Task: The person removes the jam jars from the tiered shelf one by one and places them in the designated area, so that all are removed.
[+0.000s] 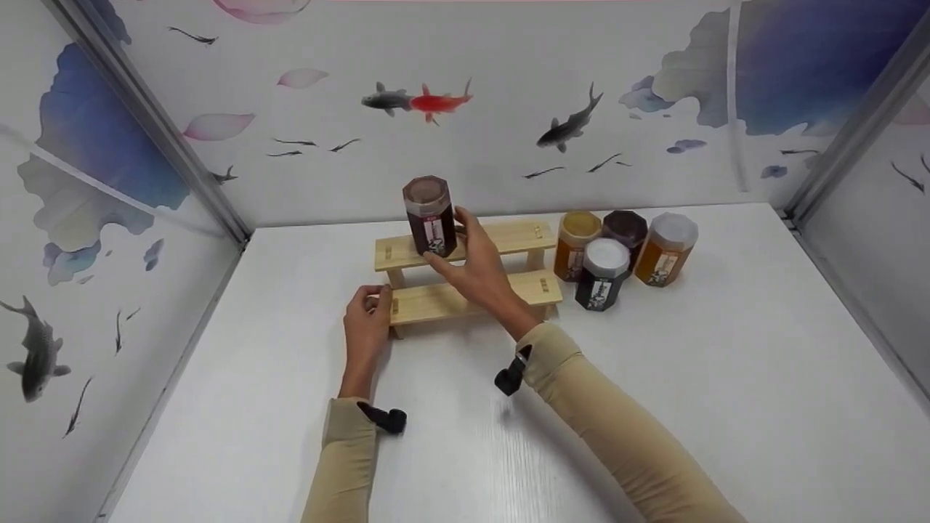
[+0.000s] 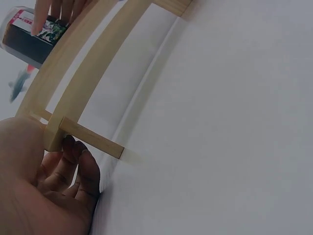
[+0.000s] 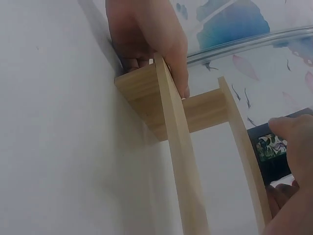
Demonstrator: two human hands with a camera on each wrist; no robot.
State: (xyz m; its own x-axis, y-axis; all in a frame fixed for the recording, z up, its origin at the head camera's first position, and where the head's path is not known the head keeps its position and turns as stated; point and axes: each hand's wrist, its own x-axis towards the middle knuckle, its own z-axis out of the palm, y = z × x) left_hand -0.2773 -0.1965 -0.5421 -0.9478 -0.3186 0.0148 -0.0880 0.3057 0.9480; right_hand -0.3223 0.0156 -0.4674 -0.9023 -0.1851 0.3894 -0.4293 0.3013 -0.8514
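Observation:
A two-step wooden rack (image 1: 425, 303) stands on the white table. My left hand (image 1: 366, 319) grips the left end of its lower step; in the left wrist view, the fingers (image 2: 88, 171) curl beneath that end. An eight-sided jar (image 1: 434, 231) with dark contents and a red-and-white label is upright at the left part of the upper step (image 1: 508, 236). Its right side is held between the thumb and fingers of my right hand (image 1: 479, 265). Whether the jar's base touches the wood, I cannot tell. The right wrist view shows the jar (image 3: 270, 149) partly behind the right hand.
Right of the rack several similar jars stand close together: an amber one (image 1: 572, 258), a dark one (image 1: 626, 226), a white-lidded dark one (image 1: 600, 290) and a pale-lidded amber one (image 1: 660, 261). Walls printed with fish (image 1: 570, 127) enclose the table's back and sides.

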